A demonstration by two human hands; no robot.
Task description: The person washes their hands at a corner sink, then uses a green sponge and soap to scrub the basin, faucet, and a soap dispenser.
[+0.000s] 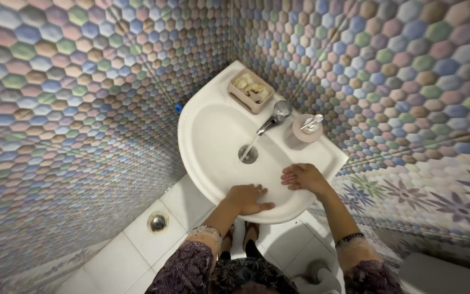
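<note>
Plainly, both hands lay empty at the front of the white corner sink (202, 163), while a thin stream of water ran from the chrome tap (276, 115) toward the drain (248, 154); the left hand (248, 198) rested palm down on the inner slope near the front rim, fingers straight and close together, pointing toward the other hand; the right hand (300, 177) lay just beside it, slightly nearer the drain, fingers loosely parted and gripping nothing.

By my reading, the step was an early one at the basin; the water was running, yet neither hand was under it, and I could not tell whether they were wet. To meet the stream, either hand would have needed to slide up the bowl toward the drain, away from the body.

The sink sat wedged into the corner of the hexagon-tiled walls (72, 109); its long axis ran from that back corner through the drain to the rounded front edge, which faced the person; the spout pointed forward and down into the bowl.

A beige soap dish (234, 90) with pale pieces sat at the back corner; a pink pump bottle (303, 133) stood just beside the tap.
</note>
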